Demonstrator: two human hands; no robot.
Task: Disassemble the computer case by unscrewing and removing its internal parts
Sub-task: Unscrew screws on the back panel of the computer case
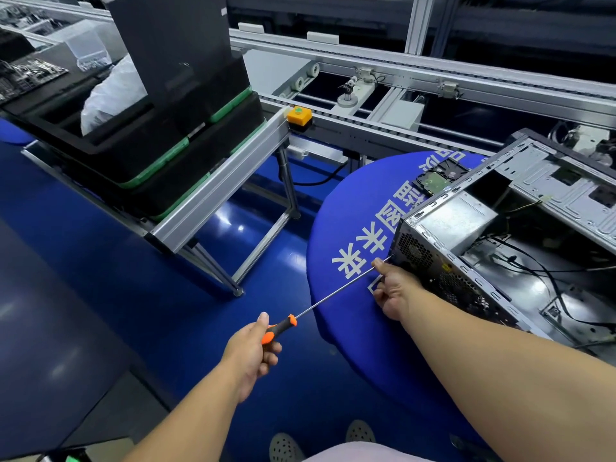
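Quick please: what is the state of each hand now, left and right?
Left hand: grips the handle of the screwdriver.
Right hand: fingers pinch the screwdriver's shaft near its tip, at the rear panel of the computer case.

This is a factory assembly floor. Beyond the right hand (pixel 393 291) runs an aluminium conveyor line (pixel 383 125) with rollers and a yellow button box (pixel 299 115). Ahead of the left hand (pixel 251 351), stacked black trays (pixel 166 151) sit on a metal-framed stand (pixel 216 195) over a glossy blue floor (pixel 100 261).

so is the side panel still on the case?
No. The computer case lies open on the blue table, with its power supply and cables in plain view.
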